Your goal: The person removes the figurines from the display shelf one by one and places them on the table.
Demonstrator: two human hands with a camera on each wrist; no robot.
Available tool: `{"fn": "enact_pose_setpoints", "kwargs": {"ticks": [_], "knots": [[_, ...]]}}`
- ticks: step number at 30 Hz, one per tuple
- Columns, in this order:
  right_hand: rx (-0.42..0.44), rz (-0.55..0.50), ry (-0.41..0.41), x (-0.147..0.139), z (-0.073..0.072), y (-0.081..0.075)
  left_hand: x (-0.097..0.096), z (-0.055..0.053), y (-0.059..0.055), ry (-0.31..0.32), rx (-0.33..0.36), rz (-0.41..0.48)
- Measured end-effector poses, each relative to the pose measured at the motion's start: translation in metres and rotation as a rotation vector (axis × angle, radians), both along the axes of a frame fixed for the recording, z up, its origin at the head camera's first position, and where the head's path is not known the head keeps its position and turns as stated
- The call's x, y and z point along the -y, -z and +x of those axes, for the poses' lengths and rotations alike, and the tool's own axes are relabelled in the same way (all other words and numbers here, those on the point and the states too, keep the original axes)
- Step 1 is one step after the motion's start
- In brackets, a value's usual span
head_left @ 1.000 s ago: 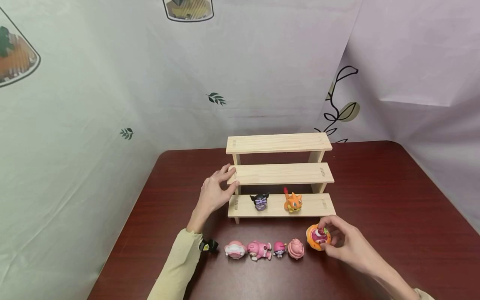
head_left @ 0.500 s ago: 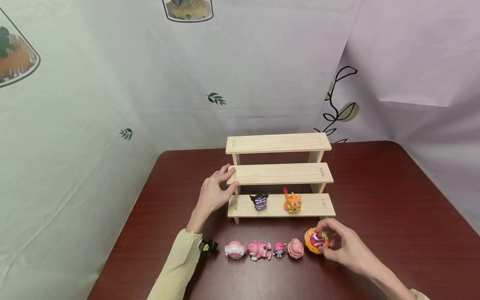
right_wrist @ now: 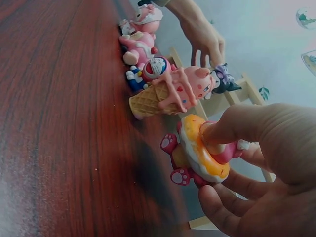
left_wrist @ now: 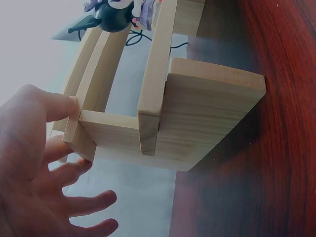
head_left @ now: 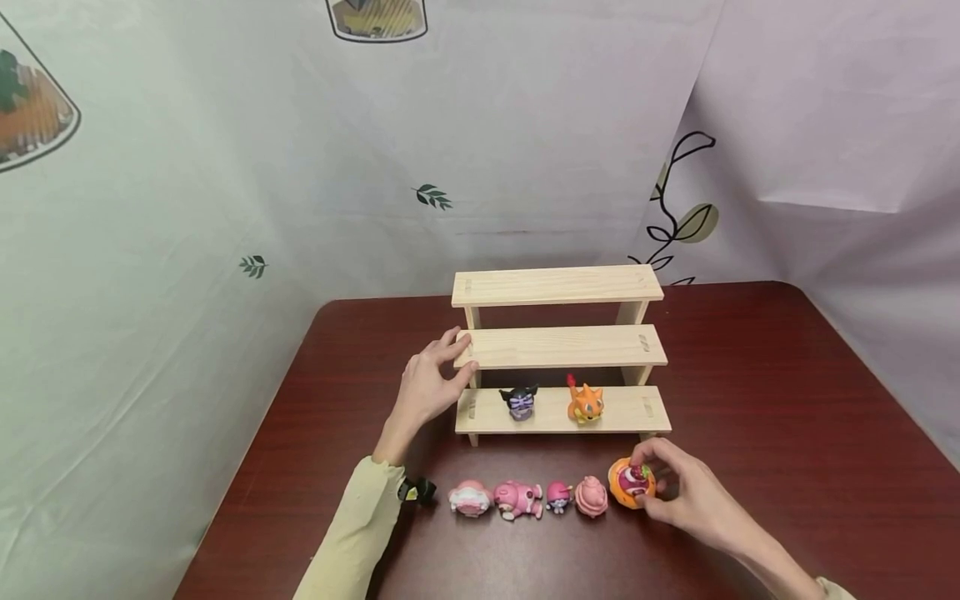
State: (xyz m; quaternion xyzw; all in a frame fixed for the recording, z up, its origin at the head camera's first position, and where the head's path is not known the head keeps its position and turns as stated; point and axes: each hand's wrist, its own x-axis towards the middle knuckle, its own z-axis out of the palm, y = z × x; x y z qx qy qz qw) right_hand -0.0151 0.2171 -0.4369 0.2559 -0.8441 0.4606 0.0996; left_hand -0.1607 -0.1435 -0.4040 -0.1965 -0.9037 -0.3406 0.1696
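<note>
My left hand [head_left: 426,387] pinches the left end of the middle board of a three-step wooden display stand [head_left: 562,347]. In the left wrist view the thumb lies on one face of the board [left_wrist: 81,116], with fingers behind it. My right hand [head_left: 693,497] holds a toy figurine with an orange doughnut ring [head_left: 624,485] between thumb and fingers. The right wrist view shows its pink paw-print feet [right_wrist: 180,176] close over the table. On the stand's lowest board sit a black-and-purple figurine [head_left: 521,403] and an orange dragon-like figurine [head_left: 587,405].
In a row before the stand are a pink ice-cream-cone figurine [head_left: 591,497], a small pink-topped figurine [head_left: 558,498], a pink bear-like figurine [head_left: 518,500] and a pink-and-white figurine [head_left: 471,499]. A small black item [head_left: 424,492] is by the left sleeve. Printed cloth [head_left: 525,150] hangs behind the dark-red table [head_left: 772,375].
My right hand has brought the doughnut-ring figurine slightly left and toward me, nearer the ice-cream-cone figurine. The left hand stays on the stand.
</note>
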Motion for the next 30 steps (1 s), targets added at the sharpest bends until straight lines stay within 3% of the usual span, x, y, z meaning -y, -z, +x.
{"fn": "enact_pose_setpoints", "kwargs": {"ticks": [22,30], "knots": [[0.066,0.045,0.019,-0.0010,0.0021,0.0063,0.0002,-0.0008,0.0004,0.001,0.002,-0.008],[0.117,0.051,-0.018,-0.0022,0.0004,0.0048,0.0005,-0.0006,0.0012,0.002,-0.013,-0.006]]}}
